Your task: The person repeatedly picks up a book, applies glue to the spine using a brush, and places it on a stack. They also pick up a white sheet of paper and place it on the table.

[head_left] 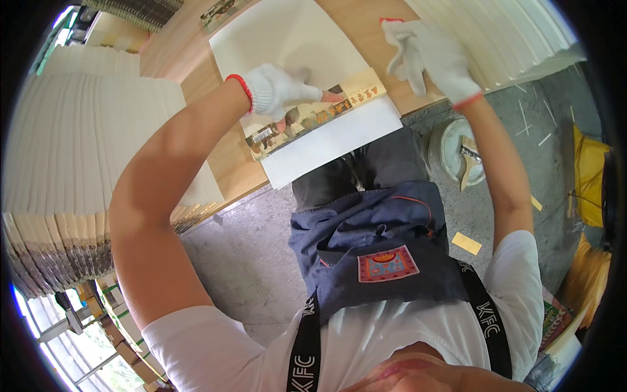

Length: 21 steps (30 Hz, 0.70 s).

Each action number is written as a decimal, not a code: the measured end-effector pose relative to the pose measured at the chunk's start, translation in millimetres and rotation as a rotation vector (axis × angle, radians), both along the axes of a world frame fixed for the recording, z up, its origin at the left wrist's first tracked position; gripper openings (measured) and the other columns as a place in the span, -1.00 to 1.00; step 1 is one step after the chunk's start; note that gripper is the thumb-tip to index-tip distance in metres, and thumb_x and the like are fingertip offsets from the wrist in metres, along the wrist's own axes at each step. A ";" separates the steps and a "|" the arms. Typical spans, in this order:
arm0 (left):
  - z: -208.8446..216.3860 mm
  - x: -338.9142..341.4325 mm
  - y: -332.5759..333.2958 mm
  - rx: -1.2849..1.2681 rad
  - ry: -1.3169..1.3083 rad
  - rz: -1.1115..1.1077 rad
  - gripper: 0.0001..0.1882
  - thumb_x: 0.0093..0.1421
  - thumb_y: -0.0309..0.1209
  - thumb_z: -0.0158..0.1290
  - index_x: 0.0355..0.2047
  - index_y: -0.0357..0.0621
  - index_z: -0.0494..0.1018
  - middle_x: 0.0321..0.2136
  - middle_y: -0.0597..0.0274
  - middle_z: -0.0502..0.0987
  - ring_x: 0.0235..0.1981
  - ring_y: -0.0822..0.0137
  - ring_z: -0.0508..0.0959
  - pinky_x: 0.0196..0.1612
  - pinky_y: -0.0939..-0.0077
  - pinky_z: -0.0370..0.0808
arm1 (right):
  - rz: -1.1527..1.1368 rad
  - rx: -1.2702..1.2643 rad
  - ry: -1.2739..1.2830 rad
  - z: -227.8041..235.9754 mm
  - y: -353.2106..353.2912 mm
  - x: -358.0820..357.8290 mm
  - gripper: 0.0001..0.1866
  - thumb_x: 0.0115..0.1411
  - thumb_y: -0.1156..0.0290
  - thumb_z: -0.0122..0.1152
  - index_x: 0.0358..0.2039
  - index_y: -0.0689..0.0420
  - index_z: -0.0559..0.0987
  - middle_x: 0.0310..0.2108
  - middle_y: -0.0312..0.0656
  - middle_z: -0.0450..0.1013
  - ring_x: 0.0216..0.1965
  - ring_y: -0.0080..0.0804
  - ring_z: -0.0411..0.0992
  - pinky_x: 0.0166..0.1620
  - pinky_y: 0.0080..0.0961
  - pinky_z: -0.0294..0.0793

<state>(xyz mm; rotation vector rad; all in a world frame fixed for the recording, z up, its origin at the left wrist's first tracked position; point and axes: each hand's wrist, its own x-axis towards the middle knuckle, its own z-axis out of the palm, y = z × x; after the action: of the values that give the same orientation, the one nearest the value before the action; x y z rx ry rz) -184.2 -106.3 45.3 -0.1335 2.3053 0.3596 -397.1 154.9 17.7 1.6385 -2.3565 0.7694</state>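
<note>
My gloved left hand (277, 88) presses flat on the thin, floppy booklet (317, 114) at the table's near edge, gripping nothing, while my right hand (431, 59) hovers open.

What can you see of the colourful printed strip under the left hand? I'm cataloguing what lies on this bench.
The printed strip is a long, narrow band of paper or card with small multicoloured pictures. It lies flat and slanted on the wooden table, between two plain white sheets. The gloved left hand presses on its middle, bare fingers touching it. The gloved right hand is off it.
</note>
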 end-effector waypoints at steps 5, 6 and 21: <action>35.5 -4.3 21.8 -0.021 0.162 -0.220 -0.21 0.01 -0.27 0.29 0.26 0.51 0.26 -0.20 0.06 0.57 -0.26 0.03 0.62 -0.12 0.26 0.54 | 0.567 -0.075 -0.095 18.9 1.8 36.6 -0.77 0.04 0.42 0.21 -0.24 -0.10 0.60 -0.28 -0.31 0.48 -0.27 -0.31 0.50 -0.19 -0.40 0.50; 34.0 0.9 16.5 -0.061 0.333 -0.497 -0.20 0.00 -0.29 0.29 0.26 0.52 0.26 -0.20 0.07 0.58 -0.26 0.03 0.62 -0.13 0.27 0.55 | 0.622 -0.081 0.291 11.4 -7.2 43.3 -0.78 0.03 0.40 0.22 -0.26 -0.11 0.60 -0.29 -0.35 0.48 -0.29 -0.35 0.50 -0.21 -0.41 0.49; -7.5 -2.3 1.4 -0.148 0.139 -0.122 0.01 0.01 -0.39 0.33 0.31 0.91 0.07 0.32 0.11 0.25 0.06 0.05 0.51 0.08 0.35 0.49 | 0.702 -0.095 0.125 -37.5 -98.9 188.4 -0.69 -0.06 0.21 0.25 -0.22 -0.17 0.60 -0.28 -0.32 0.43 -0.37 -0.29 0.50 -0.45 -0.41 0.54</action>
<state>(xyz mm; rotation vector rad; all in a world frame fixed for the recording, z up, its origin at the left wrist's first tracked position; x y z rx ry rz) -186.6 -104.9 37.8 -0.0423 2.4634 0.1396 -208.6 56.0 -19.8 2.4071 -1.6105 0.8264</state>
